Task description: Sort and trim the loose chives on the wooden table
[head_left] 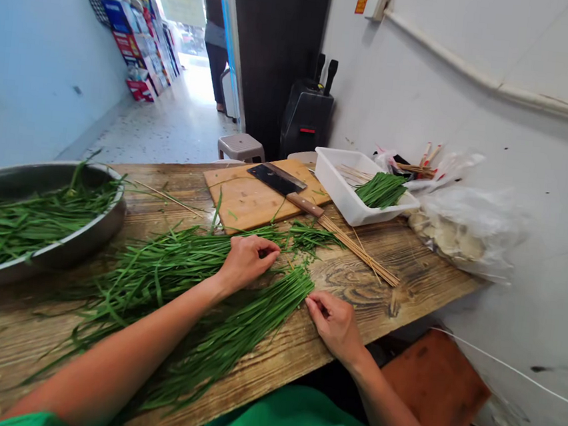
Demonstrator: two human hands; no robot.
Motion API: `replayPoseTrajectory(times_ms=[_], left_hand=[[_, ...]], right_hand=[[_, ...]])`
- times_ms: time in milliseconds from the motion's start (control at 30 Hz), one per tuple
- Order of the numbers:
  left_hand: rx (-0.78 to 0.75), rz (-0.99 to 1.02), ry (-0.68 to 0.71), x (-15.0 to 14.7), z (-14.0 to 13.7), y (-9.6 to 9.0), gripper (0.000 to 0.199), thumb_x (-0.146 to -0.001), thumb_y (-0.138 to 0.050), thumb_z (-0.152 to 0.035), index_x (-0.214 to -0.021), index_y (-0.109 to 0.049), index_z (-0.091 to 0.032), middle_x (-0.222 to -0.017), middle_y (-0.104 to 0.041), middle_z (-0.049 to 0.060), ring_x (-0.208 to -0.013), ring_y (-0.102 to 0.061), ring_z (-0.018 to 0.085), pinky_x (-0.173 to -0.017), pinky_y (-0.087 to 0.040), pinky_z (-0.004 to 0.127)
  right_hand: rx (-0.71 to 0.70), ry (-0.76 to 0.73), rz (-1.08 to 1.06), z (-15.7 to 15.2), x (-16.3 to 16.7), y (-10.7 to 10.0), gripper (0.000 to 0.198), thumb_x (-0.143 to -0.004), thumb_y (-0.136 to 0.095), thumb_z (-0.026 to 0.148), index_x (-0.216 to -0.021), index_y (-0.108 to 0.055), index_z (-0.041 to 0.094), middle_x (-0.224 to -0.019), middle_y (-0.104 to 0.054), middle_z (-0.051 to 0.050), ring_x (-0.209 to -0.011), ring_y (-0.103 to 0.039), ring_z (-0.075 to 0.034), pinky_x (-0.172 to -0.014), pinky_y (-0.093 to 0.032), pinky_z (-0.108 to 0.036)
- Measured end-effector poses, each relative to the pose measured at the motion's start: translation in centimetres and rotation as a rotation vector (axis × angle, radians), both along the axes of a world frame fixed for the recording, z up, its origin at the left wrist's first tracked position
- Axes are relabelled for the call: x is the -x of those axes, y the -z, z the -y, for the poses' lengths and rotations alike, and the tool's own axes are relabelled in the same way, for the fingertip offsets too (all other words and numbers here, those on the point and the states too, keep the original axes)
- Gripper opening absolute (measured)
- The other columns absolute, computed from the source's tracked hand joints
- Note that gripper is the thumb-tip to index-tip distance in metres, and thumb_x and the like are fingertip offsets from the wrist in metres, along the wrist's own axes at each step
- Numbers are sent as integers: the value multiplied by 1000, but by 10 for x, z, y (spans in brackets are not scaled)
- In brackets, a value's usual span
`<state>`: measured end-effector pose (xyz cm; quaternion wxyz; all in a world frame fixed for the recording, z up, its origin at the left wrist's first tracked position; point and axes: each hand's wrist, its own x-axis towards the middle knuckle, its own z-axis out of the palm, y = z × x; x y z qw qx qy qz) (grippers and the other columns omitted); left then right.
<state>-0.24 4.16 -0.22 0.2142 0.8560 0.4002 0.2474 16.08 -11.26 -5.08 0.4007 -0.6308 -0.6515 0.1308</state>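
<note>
Two piles of long green garlic chives lie on the wooden table, a far pile (169,262) and a near bundle (253,324) with its cut ends lined up to the right. My left hand (249,261) rests at the right end of the far pile, thumb and fingers pinched together; what is between them is hidden. With its fingertips closed, my right hand (336,322) pinches at the lined-up ends of the near bundle. Short chive pieces (312,237) lie beyond my hands, next to a cleaver (284,185) on a cutting board (235,201).
A large metal basin (114,203) of chives stands left. Thin wooden skewers (365,255) lie right of the board. Behind them are a white tub (359,210) holding cut chives and a plastic bag (464,223). A person (217,39) stands at the doorway.
</note>
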Motion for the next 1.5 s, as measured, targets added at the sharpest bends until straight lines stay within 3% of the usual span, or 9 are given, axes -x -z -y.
replayPoseTrajectory(times_ms=[367,1100,1233,1400,1500], left_hand=[[-5,2,19,1,1,-1,19,-73,-54,-29,-77,-70,-19,-73,-68,1,-65,-58,12,-65,-41,22],[42,-47,138,1,7,-3,17,-76,-54,-29,-80,-70,-23,-81,-69,1,-82,-59,16,-78,-37,28],[36,-68,286,-1,14,-9,16,-77,-55,-30,-78,-70,-25,-84,-68,0,-85,-57,16,-85,-32,32],[-53,-75,198,8,2,-24,23,-81,-49,-33,-83,-69,-22,-87,-67,4,-86,-55,17,-81,-33,31],[-107,-177,297,14,-4,-26,20,-79,-52,-31,-91,-68,-26,-91,-64,3,-89,-52,18,-80,-30,31]], right_hand=[[4,-2,-1,-1,0,0,16,-85,-45,22,-80,-60,18,-63,-59,0,-54,-53,-10,-54,-37,-20],[-6,-11,19,-1,1,-4,16,-85,-45,20,-82,-61,18,-72,-64,-2,-62,-58,-12,-60,-41,-20],[-4,3,23,-1,1,-5,16,-85,-45,21,-82,-61,18,-71,-64,-2,-61,-58,-12,-60,-42,-20],[-19,13,5,0,0,-3,18,-85,-45,23,-83,-61,18,-69,-64,-3,-59,-58,-12,-58,-42,-21],[-34,5,-8,1,0,-3,18,-86,-44,25,-82,-61,17,-67,-63,-2,-57,-56,-11,-56,-41,-21]])
